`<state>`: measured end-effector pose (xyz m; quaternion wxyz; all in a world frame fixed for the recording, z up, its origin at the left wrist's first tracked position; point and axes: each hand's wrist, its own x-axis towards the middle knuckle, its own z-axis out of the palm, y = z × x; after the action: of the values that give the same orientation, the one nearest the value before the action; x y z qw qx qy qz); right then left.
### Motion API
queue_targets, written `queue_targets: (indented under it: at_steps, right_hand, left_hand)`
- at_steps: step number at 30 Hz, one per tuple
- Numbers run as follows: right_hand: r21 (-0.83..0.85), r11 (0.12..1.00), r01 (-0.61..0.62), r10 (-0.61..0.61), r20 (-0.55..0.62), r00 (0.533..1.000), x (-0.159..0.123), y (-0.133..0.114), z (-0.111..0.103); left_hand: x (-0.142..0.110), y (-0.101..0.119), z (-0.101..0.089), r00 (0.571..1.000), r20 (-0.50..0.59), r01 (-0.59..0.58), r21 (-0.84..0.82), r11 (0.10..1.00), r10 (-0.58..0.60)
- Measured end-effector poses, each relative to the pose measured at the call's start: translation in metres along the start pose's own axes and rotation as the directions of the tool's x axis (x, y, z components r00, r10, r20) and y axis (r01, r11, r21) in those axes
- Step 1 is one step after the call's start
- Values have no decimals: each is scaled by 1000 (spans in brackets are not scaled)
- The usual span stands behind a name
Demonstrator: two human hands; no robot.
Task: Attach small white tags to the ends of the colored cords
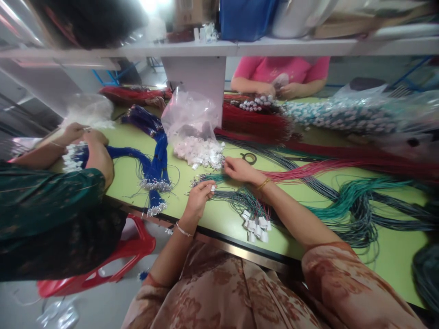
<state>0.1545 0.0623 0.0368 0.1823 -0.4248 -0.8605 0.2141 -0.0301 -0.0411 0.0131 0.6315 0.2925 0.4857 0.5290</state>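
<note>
My left hand (200, 196) hovers over the green table's (226, 219) near edge, fingers pinched on a small white connector (213, 188) at the tip of thin wires. My right hand (240, 170) reaches toward the heap of white connectors (200, 153), fingers curled and pinched on something too small to name. Between and under my hands lies a bundle of teal, red and dark wires (247, 201). A cluster of white connectors fitted to wire ends (256, 226) rests near the table edge under my right forearm.
A person in dark green (44, 210) on the left handles blue wires (154, 160). Another person in pink (281, 73) works across the table. Long red wires (260, 121) and teal wires (353, 205) cross it. A clear plastic bag (188, 114), a tape ring (249, 158) and a red stool (130, 251) stand nearby.
</note>
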Motion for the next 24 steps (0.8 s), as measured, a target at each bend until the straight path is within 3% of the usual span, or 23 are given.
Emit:
queue_targets:
  at_steps: [4, 10, 17, 24]
  right_hand:
    - [189, 977, 100, -96, -28, 995, 13, -16, 8]
    - [377, 918, 121, -105, -63, 993, 23, -46, 12]
    - [604, 797, 9, 39, -66, 997, -8, -48, 11]
    - [578, 816, -13, 81, -91, 992, -31, -45, 19]
  left_hand:
    - [1, 0, 4, 1000, 14, -5, -10, 1000, 5]
    - [-1, -1, 6, 999, 17, -35, -54, 998, 36]
    - [1, 3, 6, 994, 5, -105, -247, 963, 110]
    - [3, 4, 13, 994, 37, -88, -276, 957, 102]
